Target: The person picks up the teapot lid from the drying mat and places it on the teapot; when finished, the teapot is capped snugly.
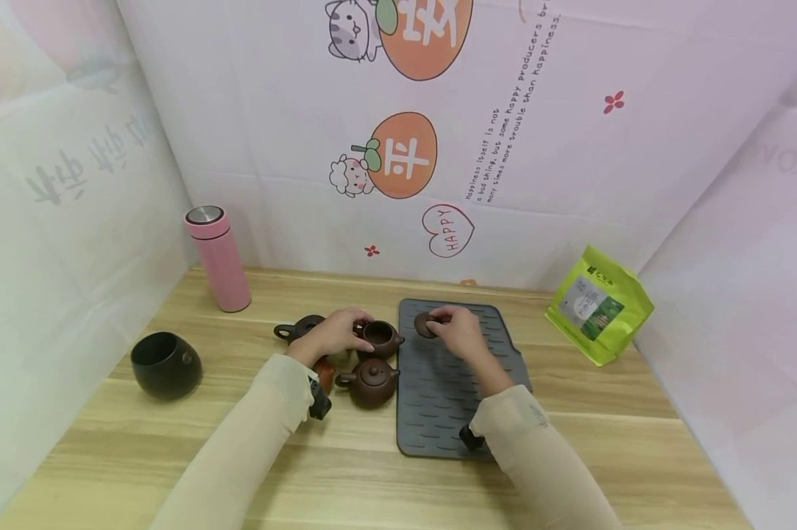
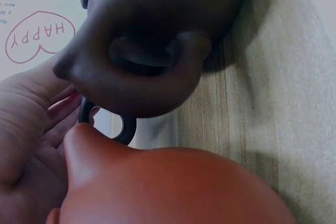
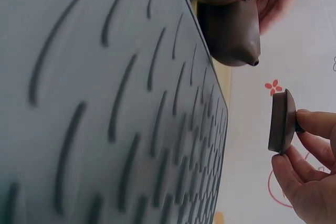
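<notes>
My right hand [image 1: 461, 333] pinches a round brown teapot lid [image 1: 424, 325] by its knob, above the grey mat. In the right wrist view the lid [image 3: 281, 121] is tilted on edge between thumb and fingers. An uncovered brown teapot [image 1: 388, 347] stands beside the mat's left edge, its dark inside showing. My left hand [image 1: 328, 335] grips this pot at its handle side, thumb toward the front. Just nearer to me is a brown teapot with its lid on [image 1: 372, 390]. An orange-red teapot [image 2: 173, 187] sits under my left wrist, partly covered by it in the head view.
Another dark pot with a ring handle [image 1: 305, 324] is behind my left hand. The ridged grey mat [image 1: 431, 419] lies right of the teapots. A black cup [image 1: 166, 368] and a pink thermos [image 1: 221, 265] stand at left, a green pouch [image 1: 597, 305] at right.
</notes>
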Demonstrator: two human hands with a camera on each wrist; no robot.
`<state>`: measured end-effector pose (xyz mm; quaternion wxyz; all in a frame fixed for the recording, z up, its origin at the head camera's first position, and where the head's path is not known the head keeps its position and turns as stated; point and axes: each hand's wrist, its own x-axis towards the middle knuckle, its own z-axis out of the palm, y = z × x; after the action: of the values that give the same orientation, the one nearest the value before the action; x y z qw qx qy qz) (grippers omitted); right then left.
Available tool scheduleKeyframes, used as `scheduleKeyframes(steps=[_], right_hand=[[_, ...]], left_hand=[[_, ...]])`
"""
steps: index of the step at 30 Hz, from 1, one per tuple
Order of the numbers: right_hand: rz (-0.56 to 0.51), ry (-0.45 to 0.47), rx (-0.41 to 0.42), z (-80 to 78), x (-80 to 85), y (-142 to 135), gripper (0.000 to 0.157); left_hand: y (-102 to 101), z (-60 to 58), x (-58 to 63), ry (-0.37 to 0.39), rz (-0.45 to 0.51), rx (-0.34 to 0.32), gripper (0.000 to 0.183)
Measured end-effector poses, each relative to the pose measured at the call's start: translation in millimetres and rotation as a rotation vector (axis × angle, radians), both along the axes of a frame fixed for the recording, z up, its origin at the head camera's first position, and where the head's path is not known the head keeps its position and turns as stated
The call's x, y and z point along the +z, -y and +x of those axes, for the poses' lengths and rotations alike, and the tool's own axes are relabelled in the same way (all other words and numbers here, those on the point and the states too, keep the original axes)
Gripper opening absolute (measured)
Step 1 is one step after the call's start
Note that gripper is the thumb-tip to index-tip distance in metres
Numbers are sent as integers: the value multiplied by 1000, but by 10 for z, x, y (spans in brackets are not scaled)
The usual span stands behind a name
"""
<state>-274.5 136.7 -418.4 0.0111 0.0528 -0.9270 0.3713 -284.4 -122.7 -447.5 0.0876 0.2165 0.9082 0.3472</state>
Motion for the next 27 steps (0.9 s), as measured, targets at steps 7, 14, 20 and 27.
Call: scheduleKeyframes(steps=[7,14,20,27], right_hand=[[-36,8,28,-6,13,197,20],[-39,17,59,-5,38,413,19],[-23,14,97,4,22,573,19],[26,-18,163,22,0,706,17]], left_hand=[[15,-9,-26,-5,4,4,60],[1,-3,-14,9,0,8,59],[-8,16,-2,20,19,3,57],[-5,12,2,27,27,7,56]])
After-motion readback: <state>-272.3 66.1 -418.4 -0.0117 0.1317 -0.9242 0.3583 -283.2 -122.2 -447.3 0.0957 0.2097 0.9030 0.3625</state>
